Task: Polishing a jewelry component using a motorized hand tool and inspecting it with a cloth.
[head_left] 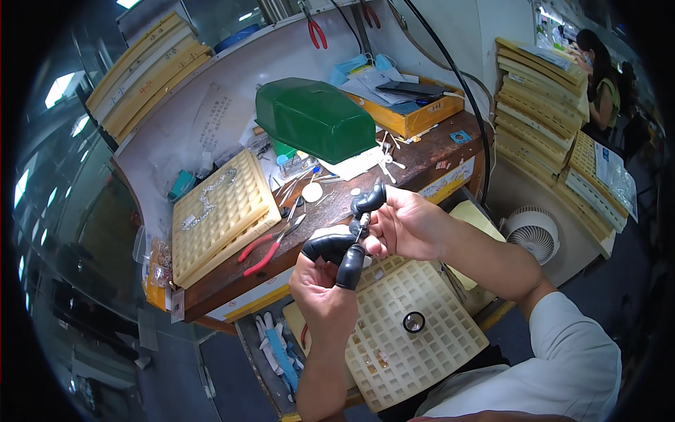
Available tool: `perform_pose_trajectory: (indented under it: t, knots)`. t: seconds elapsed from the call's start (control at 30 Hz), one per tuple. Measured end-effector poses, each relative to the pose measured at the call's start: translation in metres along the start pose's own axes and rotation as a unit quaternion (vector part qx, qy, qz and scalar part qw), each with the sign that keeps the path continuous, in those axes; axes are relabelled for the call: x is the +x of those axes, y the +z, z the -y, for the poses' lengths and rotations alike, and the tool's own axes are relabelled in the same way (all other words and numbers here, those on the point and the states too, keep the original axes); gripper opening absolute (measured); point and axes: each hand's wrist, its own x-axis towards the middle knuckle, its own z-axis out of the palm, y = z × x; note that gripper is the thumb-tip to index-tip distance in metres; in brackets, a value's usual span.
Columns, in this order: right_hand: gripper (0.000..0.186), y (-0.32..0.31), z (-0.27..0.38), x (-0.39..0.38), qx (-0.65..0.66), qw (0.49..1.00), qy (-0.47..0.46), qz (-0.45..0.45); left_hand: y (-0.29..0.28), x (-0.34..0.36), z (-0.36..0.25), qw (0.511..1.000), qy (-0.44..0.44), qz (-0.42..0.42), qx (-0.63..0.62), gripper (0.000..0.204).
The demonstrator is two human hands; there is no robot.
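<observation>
My left hand (323, 288) and my right hand (404, 225), both with black finger covers on some fingers, meet above the bench edge, pinched around a small metal piece (363, 224) that is too small to name. Just left of them, red-handled pliers (259, 264) lie on the wooden bench (422, 165) among thin tools and small discs. Below my hands a cream grid tray (446, 334) rests in the pulled-out drawer, bearing a black-rimmed loupe (414, 322) and small gold-coloured pieces (380, 357).
A green cover (313, 119) and an orange paper-filled box (429, 112) stand at the back. A tray (246, 204) with a silvery chain (204, 200) lies left. Stacked trays (531, 119), a white fan (531, 234) and another person (601, 98) are at the right. A black cable (467, 88) hangs nearby.
</observation>
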Motion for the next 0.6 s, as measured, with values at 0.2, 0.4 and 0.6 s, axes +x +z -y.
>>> perform_pose_trajectory:
  t: [0.2,0.4,0.6]
  knots:
    - [0.039,0.0044,-0.0015,-0.0005,-0.035,0.998,-0.016,-0.039,-0.002,0.0005,0.0004,1.0,-0.009,0.009,-0.016,0.02]
    - [0.034,0.003,-0.0039,-0.0016,-0.03,0.999,-0.03,-0.031,-0.0079,0.0006,0.0061,0.999,0.004,0.026,-0.027,0.017]
    - [0.033,0.0012,-0.0027,-0.0017,-0.029,0.999,-0.027,-0.03,-0.0046,0.0017,0.0084,1.0,0.002,0.008,-0.021,0.021]
